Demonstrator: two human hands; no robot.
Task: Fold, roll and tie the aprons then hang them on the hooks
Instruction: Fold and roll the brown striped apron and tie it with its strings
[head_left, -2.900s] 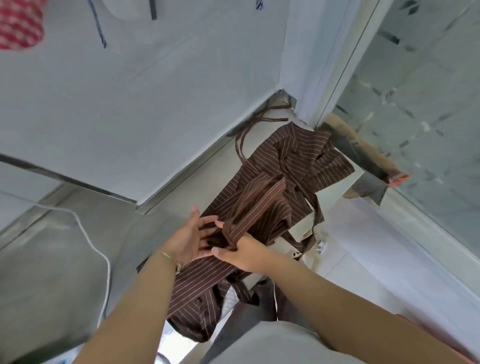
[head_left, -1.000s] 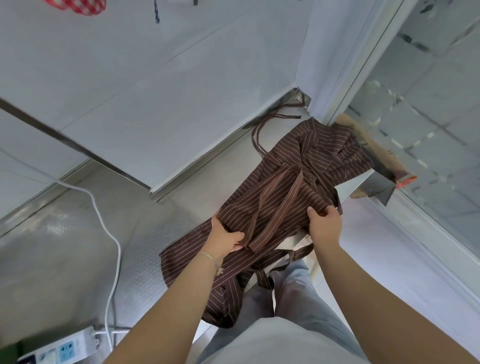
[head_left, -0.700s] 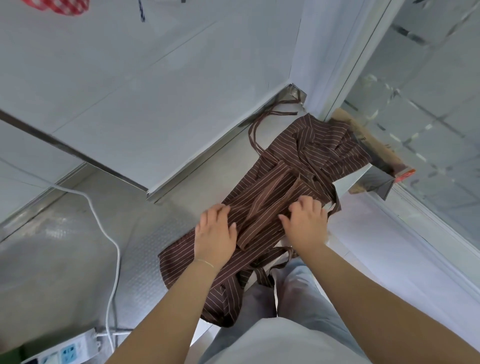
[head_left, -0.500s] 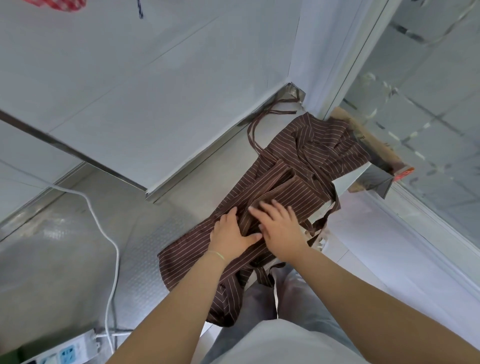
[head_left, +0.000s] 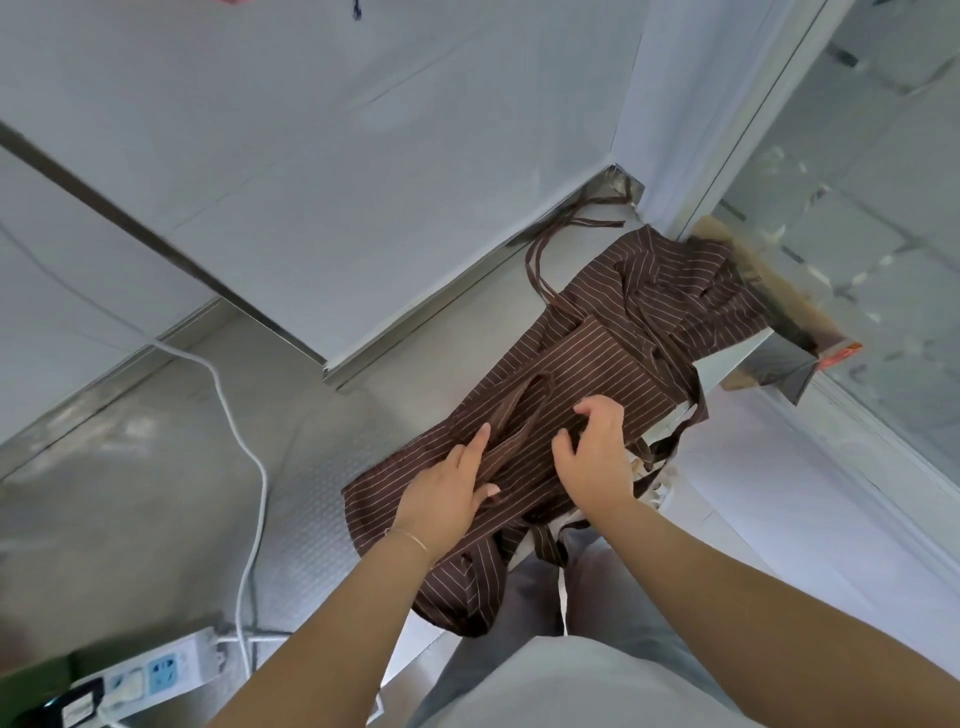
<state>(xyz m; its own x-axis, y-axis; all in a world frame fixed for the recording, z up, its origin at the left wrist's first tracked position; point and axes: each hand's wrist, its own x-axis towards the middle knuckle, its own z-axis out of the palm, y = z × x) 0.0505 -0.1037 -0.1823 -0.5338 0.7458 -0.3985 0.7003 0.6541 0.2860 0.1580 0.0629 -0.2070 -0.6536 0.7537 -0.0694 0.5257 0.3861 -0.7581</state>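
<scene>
- You work in bright, even, diffuse light; shadows stay soft.
- Your left hand and right hand throw only faint shade on the striped apron.
- Steel counter shows hazy sheen, no hard glare.
- Wide-angle lens bends straight wall seams near the edges.
- The frame's corners look soft; the power strip is slightly blurred.

Both arms reach forward, bare. The left hand lies palm down with its pointer finger straight and its thumb tucked near a strap. The right hand is just beside it, fingers bent and thumb out, pinching cloth.
</scene>
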